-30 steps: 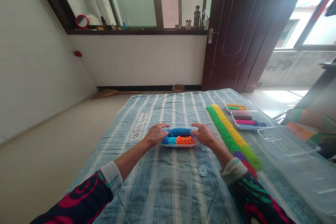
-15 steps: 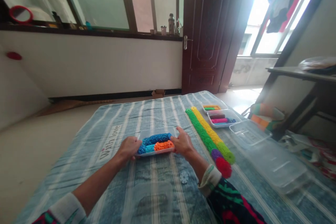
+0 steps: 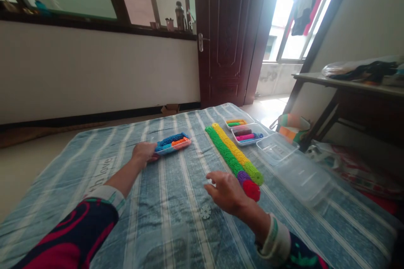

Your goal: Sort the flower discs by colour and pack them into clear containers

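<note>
My left hand (image 3: 143, 152) grips the near-left end of a clear plastic box (image 3: 175, 150) on the striped bedspread. Inside the box lie rows of blue discs (image 3: 170, 139) and a short orange row (image 3: 180, 142). My right hand (image 3: 227, 191) hovers over the bed, its fingers parted and nothing seen in them. Just below it, a single pale notched disc (image 3: 205, 211) lies flat. To its right stretch two long rows of stacked discs: a green one (image 3: 222, 147) ending in purple and red, and a yellow one (image 3: 232, 148) ending in lime.
Two more clear boxes, one with orange and green rows (image 3: 236, 122), the other with brown, pink and blue rows (image 3: 248, 136), stand toward the far right corner. Clear empty plastic containers (image 3: 303, 178) lie at the right. Another clear plastic piece (image 3: 167, 246) is close to me.
My right hand has let go of the box and drawn back toward me. The box, still in my left hand, has moved farther away. The view has turned right.
</note>
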### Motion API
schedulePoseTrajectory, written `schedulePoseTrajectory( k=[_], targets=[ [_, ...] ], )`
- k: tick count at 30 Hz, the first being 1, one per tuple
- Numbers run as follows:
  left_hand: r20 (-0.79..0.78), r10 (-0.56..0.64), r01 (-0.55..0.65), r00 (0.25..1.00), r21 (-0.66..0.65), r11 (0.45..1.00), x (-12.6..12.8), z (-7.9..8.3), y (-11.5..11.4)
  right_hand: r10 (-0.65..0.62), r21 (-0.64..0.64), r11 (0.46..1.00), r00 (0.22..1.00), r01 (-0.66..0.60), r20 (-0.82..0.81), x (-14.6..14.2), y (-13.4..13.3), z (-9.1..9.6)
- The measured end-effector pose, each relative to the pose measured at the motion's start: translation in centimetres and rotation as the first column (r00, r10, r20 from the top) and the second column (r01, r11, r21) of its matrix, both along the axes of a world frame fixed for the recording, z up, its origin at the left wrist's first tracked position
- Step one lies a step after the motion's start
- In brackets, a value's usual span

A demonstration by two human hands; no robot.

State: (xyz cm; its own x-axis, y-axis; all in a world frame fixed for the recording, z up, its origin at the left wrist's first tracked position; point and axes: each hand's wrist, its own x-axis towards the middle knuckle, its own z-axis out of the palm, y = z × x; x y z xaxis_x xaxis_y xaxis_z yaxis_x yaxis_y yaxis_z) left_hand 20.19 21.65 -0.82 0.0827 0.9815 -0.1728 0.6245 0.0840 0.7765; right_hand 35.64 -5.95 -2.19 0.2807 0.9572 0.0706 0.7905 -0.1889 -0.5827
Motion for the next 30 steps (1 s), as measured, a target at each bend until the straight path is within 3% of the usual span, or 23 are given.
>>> schedulePoseTrajectory(
  k=[4, 6, 7, 9, 11, 12, 14, 18, 23, 26, 30],
  targets=[
    [-0.021, -0.012, 0.012, 1.0, 0.005, 1.0, 0.0, 0.4, -1.7, -0.062, 0.015, 0.998, 0.997, 0.061, 0.044, 1.9, -3.7, -0.3],
    [-0.103, -0.082, 0.083, 0.991, 0.006, 0.996, -1.3, 1.1, -3.8, -0.084, 0.005, 0.996, 0.996, 0.084, -0.001, 2.6, -5.5, -0.4],
    [-0.169, -0.199, 0.197, 0.965, -0.028, 0.98, -2.1, 1.6, -5.2, -0.072, -0.008, 0.997, 0.997, 0.072, -0.042, 2.8, -6.3, -0.4],
    [-0.2, -0.459, 0.412, 0.866, -0.236, 0.88, -4.1, 2.9, -8.3, -0.022, -0.039, 0.999, 0.991, 0.017, -0.13, 2.9, -7.5, -0.5],
    [-0.085, -0.659, 0.558, 0.748, -0.457, 0.693, -6.1, 4.1, -11.4, 0.018, -0.061, 0.998, 0.984, -0.029, -0.176, 2.6, -8.1, -0.6],
    [-0.047, -0.702, 0.59, 0.711, -0.503, 0.632, -7.0, 4.4, -12.7, 0.024, -0.068, 0.997, 0.984, -0.036, -0.177, 2.3, -8.2, -0.6],
    [-0.041, -0.746, 0.605, 0.664, -0.556, 0.57, -8.6, 4.7, -14.9, 0.019, -0.072, 0.997, 0.987, -0.031, -0.16, 1.9, -8.2, -0.7],
    [-0.077, -0.775, 0.633, 0.628, -0.529, 0.566, -9.7, 4.0, -17.0, 0.031, -0.061, 0.997, 0.99, -0.04, -0.135, 1.2, -8.3, -0.5],
    [-0.092, -0.832, 0.746, 0.546, -0.398, 0.534, -8.4, 3.4, -17.8, 0.161, 0.007, 0.987, 0.972, -0.162, -0.173, -1.1, -8.4, 0.5],
    [-0.118, -0.842, 0.773, 0.527, -0.346, 0.532, -7.5, 3.6, -17.8, 0.192, 0.019, 0.981, 0.961, -0.192, -0.199, -2.9, -7.1, 1.0],
    [-0.189, -0.853, 0.811, 0.487, -0.265, 0.521, -6.4, 4.1, -16.4, 0.092, 0.027, 0.996, 0.953, -0.088, -0.289, -4.7, -3.8, 0.7]
  ],
)
